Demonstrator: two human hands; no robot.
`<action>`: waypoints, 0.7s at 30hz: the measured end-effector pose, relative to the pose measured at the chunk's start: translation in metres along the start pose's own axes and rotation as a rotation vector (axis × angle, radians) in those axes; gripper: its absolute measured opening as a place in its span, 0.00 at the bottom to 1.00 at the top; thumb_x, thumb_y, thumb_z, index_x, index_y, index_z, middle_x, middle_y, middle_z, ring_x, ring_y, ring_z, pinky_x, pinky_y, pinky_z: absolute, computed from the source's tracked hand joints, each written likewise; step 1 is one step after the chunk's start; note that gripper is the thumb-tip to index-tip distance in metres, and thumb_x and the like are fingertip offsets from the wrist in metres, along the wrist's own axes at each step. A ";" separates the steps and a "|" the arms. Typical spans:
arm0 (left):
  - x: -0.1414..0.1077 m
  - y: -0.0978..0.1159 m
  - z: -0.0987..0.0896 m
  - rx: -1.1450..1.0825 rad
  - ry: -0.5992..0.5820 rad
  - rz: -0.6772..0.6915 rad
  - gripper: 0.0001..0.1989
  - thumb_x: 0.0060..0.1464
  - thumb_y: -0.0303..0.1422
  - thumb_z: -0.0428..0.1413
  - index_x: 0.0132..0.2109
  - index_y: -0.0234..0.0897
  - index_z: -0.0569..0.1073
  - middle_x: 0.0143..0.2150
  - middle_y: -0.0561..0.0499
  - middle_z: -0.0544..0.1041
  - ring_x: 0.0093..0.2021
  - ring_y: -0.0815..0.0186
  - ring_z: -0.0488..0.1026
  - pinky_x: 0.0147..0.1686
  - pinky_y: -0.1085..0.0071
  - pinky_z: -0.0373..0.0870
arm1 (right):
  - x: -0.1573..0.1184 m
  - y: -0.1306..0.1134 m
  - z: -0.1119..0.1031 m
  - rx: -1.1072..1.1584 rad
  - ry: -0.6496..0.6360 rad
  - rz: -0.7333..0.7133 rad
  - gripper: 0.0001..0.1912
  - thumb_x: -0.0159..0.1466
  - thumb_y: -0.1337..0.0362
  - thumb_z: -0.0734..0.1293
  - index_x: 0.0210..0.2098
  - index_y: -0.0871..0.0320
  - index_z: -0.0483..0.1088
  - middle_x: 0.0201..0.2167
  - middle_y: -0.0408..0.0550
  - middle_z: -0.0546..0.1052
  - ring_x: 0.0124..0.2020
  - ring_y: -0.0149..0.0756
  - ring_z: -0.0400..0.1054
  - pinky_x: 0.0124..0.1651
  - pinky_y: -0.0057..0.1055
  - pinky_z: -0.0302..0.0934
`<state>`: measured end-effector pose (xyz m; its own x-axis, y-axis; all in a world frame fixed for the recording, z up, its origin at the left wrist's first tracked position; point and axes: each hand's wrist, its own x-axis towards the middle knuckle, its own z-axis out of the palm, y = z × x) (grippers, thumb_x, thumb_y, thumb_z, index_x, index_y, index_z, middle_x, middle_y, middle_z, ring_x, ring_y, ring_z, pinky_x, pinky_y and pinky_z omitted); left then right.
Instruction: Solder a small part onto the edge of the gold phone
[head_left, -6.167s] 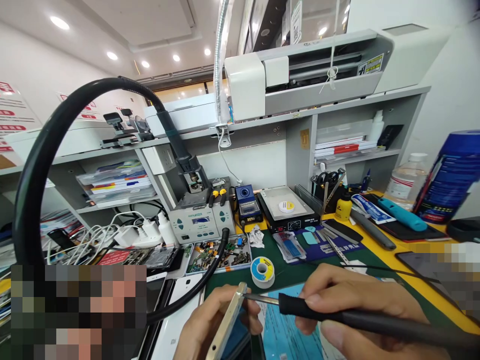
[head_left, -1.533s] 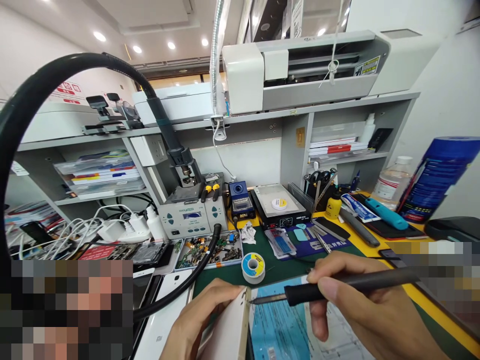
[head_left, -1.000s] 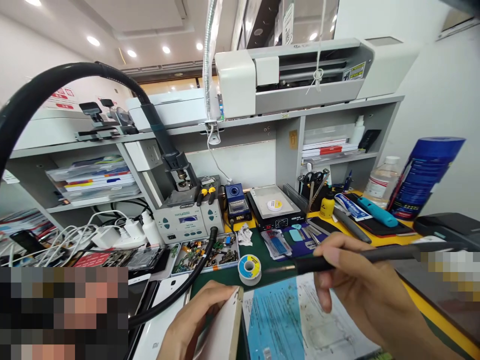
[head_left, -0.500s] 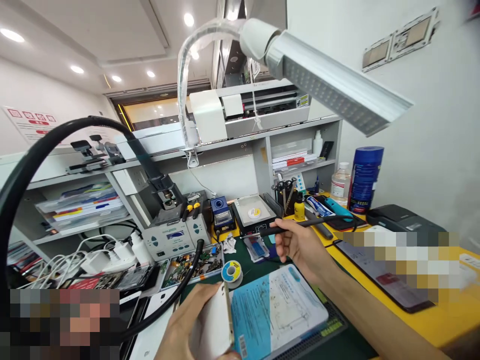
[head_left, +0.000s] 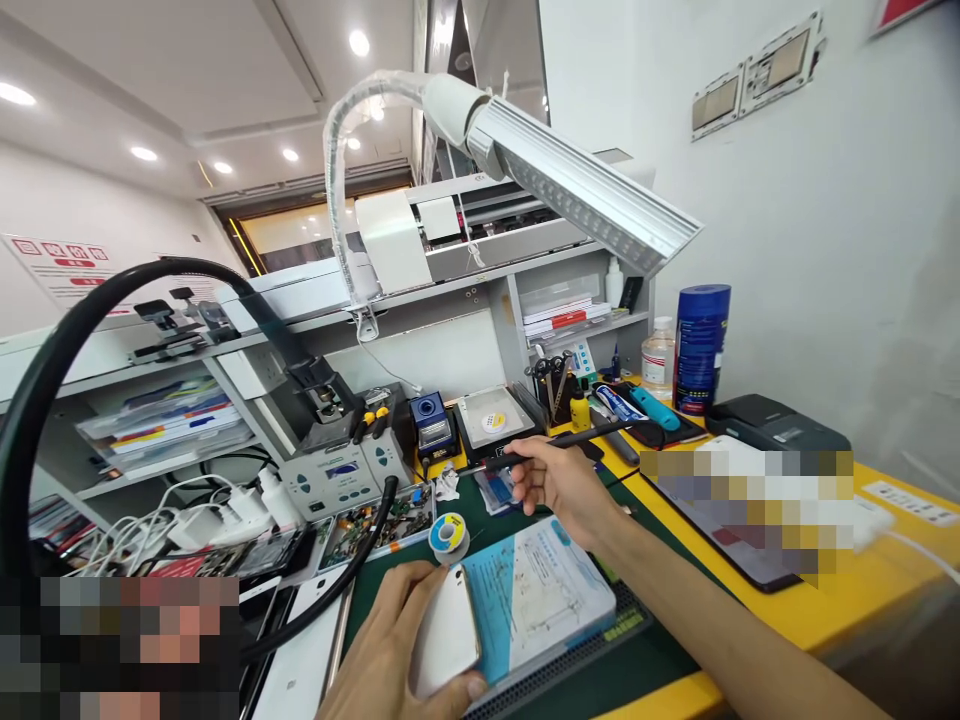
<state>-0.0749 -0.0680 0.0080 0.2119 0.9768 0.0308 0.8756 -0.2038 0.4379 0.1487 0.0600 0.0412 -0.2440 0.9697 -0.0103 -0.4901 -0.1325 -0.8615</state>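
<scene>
The white phone (head_left: 446,640) lies at the near edge of the scene, a little left of the middle, in the left hand (head_left: 394,635); the iron (head_left: 589,435) is well apart from it, farther off and to the right, in the right hand (head_left: 559,485). The left hand pinches the phone by its edges, fingers along the left and far corner, thumb at the near right corner. The phone's back faces up, and its long axis runs near to far, leaning slightly right, with the camera end away from the wrist. The right hand grips the iron like a pen between thumb and fingers, the lower fingers loosely curled. The iron's long axis crosses the phone's, running left to right, so its tip points left and sits roughly straight beyond the phone's far end. Between the two lies the spool (head_left: 449,537), slightly left of that line. The tip is just beside the tissue (head_left: 448,483); whether they touch cannot be told. Right of the phone the box (head_left: 559,590) lies over the green mat (head_left: 660,650) on the yellow surface (head_left: 817,625). The left hand is the nearer to the phone, touching it; the right hand is clear of it.
</scene>
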 end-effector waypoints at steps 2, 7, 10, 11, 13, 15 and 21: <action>-0.001 -0.003 0.001 0.005 -0.010 -0.008 0.36 0.52 0.39 0.62 0.66 0.37 0.65 0.64 0.37 0.64 0.64 0.46 0.67 0.63 0.52 0.66 | 0.001 0.000 -0.001 0.001 -0.001 0.001 0.06 0.60 0.64 0.72 0.31 0.62 0.76 0.20 0.45 0.77 0.18 0.31 0.71 0.16 0.22 0.63; -0.008 -0.007 0.003 0.044 -0.002 -0.003 0.35 0.57 0.39 0.58 0.68 0.34 0.61 0.67 0.34 0.59 0.67 0.44 0.63 0.66 0.49 0.62 | 0.003 0.001 -0.003 0.000 -0.018 -0.007 0.07 0.60 0.64 0.73 0.30 0.63 0.76 0.21 0.46 0.77 0.18 0.31 0.71 0.17 0.23 0.64; -0.011 -0.011 0.004 0.048 0.001 0.022 0.34 0.59 0.40 0.56 0.69 0.38 0.60 0.67 0.36 0.59 0.66 0.45 0.63 0.65 0.47 0.62 | 0.003 0.001 -0.003 -0.005 -0.011 -0.011 0.08 0.60 0.64 0.72 0.29 0.63 0.76 0.20 0.46 0.77 0.18 0.31 0.71 0.16 0.23 0.64; -0.011 -0.013 0.003 0.045 0.001 0.034 0.33 0.60 0.41 0.56 0.70 0.40 0.60 0.66 0.37 0.59 0.65 0.45 0.64 0.65 0.47 0.63 | 0.002 0.001 -0.002 -0.006 -0.008 -0.011 0.07 0.60 0.64 0.72 0.29 0.63 0.76 0.20 0.46 0.77 0.18 0.31 0.71 0.16 0.23 0.64; -0.010 -0.017 0.002 0.039 0.009 0.070 0.32 0.61 0.42 0.56 0.69 0.44 0.60 0.64 0.39 0.61 0.64 0.47 0.66 0.64 0.48 0.64 | 0.001 0.000 -0.001 -0.008 -0.004 -0.010 0.07 0.60 0.64 0.72 0.29 0.63 0.76 0.20 0.46 0.77 0.18 0.31 0.71 0.16 0.23 0.64; -0.008 -0.021 0.000 0.034 0.027 0.109 0.31 0.62 0.44 0.56 0.69 0.46 0.61 0.63 0.40 0.62 0.63 0.48 0.66 0.63 0.50 0.66 | 0.001 -0.001 -0.001 -0.009 -0.003 -0.009 0.07 0.59 0.64 0.73 0.29 0.63 0.76 0.20 0.46 0.77 0.18 0.31 0.71 0.16 0.23 0.64; -0.003 -0.024 -0.004 0.009 0.046 0.100 0.31 0.62 0.48 0.55 0.69 0.48 0.61 0.64 0.42 0.61 0.62 0.48 0.67 0.62 0.52 0.67 | 0.001 -0.001 -0.001 -0.017 0.001 -0.009 0.07 0.60 0.64 0.72 0.30 0.63 0.76 0.20 0.46 0.77 0.18 0.31 0.71 0.16 0.23 0.64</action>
<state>-0.0983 -0.0658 0.0012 0.2787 0.9535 0.1151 0.8551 -0.3009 0.4222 0.1498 0.0616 0.0410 -0.2385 0.9711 -0.0027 -0.4784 -0.1199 -0.8699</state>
